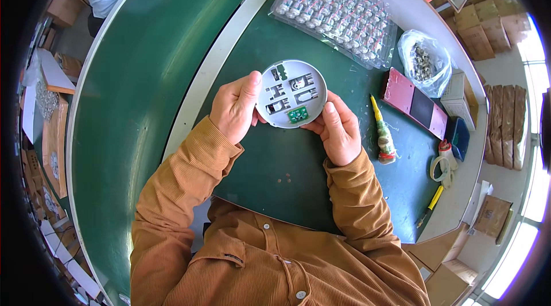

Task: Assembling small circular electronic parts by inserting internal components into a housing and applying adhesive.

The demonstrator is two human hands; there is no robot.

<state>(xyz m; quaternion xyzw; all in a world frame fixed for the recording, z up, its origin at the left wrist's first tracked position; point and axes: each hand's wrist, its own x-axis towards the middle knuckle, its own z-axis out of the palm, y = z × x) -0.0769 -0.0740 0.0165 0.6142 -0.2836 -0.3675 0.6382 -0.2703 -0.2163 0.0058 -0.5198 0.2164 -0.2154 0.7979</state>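
A round, pale grey plastic housing (292, 95) is held up over the green work table between my two hands. Its face has several rectangular slots, and a small green circuit board (298, 114) sits near its lower edge. My left hand (236, 105) grips the left rim, thumb on top. On the right rim, my right hand (338, 128) closes with its thumb at the edge and fingers beneath. To the right of that hand lies a yellow, pointed tool (379, 128) with a wrapped handle.
A clear tray of small white-and-green parts (338, 10) lies at the back. Right of it stand a plastic bag of small metal pieces (425, 59), a red and black block (414, 104), a roll of tape (441, 168) and a yellow-handled tool (431, 203). A green conveyor belt (155, 76) runs at left.
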